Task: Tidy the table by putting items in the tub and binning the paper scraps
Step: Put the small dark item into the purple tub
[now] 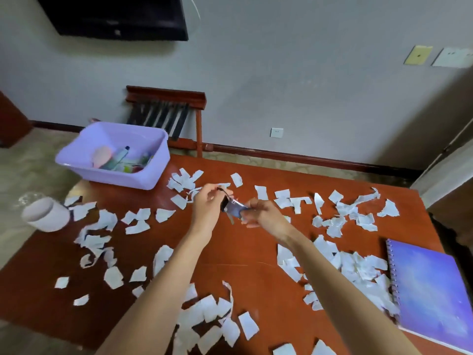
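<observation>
Above the middle of the red-brown table (pixel 256 252), both my hands hold a small bunch of keys with a dark fob (pixel 231 207). My left hand (pixel 208 203) pinches its black loop at the top. My right hand (pixel 261 213) grips the lower end. The lilac tub (pixel 151 172) stands at the table's far left corner, holding a pink brush, a tube and other small items. White paper scraps (pixel 340 216) lie all over the table. A purple spiral notebook (pixel 432 293) lies at the right edge.
A white cylindrical bin (pixel 46 213) stands off the table's left edge. Behind the tub a wooden rack (pixel 166 111) leans on the wall. A door frame is on the right.
</observation>
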`<state>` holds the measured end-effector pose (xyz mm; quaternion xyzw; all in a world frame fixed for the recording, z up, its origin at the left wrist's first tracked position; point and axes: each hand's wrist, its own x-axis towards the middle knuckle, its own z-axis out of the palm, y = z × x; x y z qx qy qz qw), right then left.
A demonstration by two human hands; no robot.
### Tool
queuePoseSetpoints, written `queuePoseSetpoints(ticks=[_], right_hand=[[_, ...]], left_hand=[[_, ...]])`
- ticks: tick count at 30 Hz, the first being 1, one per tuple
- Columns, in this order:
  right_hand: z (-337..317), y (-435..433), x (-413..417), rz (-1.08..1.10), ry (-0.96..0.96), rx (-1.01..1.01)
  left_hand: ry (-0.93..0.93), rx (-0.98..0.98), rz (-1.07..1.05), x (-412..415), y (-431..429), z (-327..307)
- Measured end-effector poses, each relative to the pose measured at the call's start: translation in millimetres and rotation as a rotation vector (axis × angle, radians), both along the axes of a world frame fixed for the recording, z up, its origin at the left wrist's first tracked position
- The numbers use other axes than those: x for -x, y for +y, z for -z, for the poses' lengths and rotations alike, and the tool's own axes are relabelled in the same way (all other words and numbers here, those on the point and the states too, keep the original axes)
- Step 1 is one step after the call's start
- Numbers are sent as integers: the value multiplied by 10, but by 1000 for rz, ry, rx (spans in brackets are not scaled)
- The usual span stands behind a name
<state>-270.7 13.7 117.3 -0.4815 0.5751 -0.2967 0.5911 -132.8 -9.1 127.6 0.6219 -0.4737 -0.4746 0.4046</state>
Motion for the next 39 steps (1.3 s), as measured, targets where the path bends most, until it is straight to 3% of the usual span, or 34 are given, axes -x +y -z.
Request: queuePoseSetpoints(ticks=[10, 15, 21, 26, 28, 34, 39], right_hand=[[-63, -1437, -2166, 105, 62, 74], [31, -2187, -2913, 99, 149, 44], [258, -2830, -3282, 33, 278, -36], [535, -3221, -3331, 13, 402, -79], [634, -3318, -3293, 58, 363, -111], [864, -3489, -3288, 98, 281, -162], [964, -3514, -3301, 73, 333, -129]], left_hand=[[258, -48, -133, -1914, -1512, -128], [401, -223, -235, -2699, -2302, -99], [358, -446, -253, -3280, -3091, 243], [443, -545, -252, -3415, -3552, 634], [389, -531, -200, -3375, -3675, 746], [196, -346, -316, -3179, -3937, 1046], [70, -282, -293, -3069, -3871, 1207]])
